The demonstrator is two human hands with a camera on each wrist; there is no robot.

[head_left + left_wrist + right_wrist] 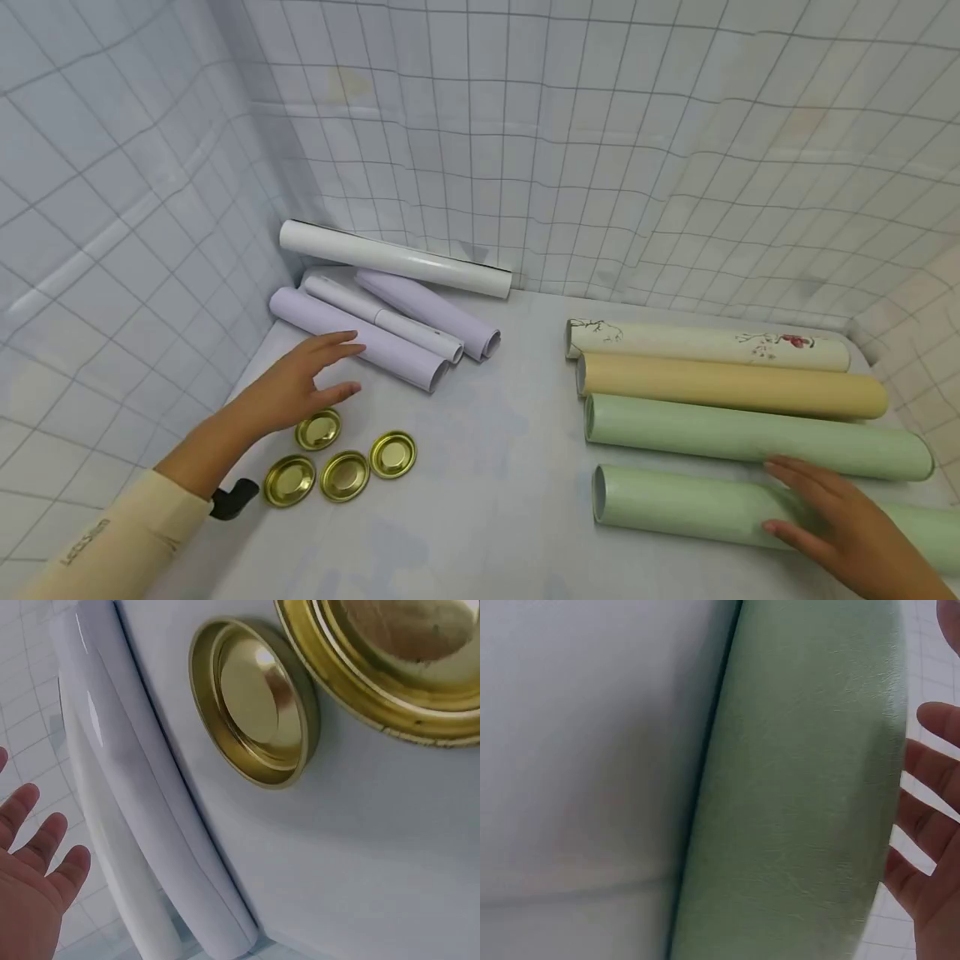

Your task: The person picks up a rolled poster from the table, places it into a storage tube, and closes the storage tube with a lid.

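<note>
My left hand (300, 383), fingers extended and empty, hovers at the front lilac roll (352, 333) and over several shallow gold metal dishes (393, 454). One gold dish (251, 701) shows close up in the left wrist view, with the fingers (67, 877) off to the side. My right hand (847, 517) is over the nearest green roll (675, 504), thumb and fingers spread and holding nothing. In the right wrist view the green roll (795, 780) fills the middle, and the spread fingers (930, 765) reach beside its edge.
A slim white roll (382, 321), another lilac roll (435, 308) and a larger white roll (397, 260) lie at back left. Right of centre are a second green roll (750, 437), a yellow roll (727, 385) and a flower-printed cream roll (690, 343). Grid-patterned cloth walls (600, 150) enclose the table.
</note>
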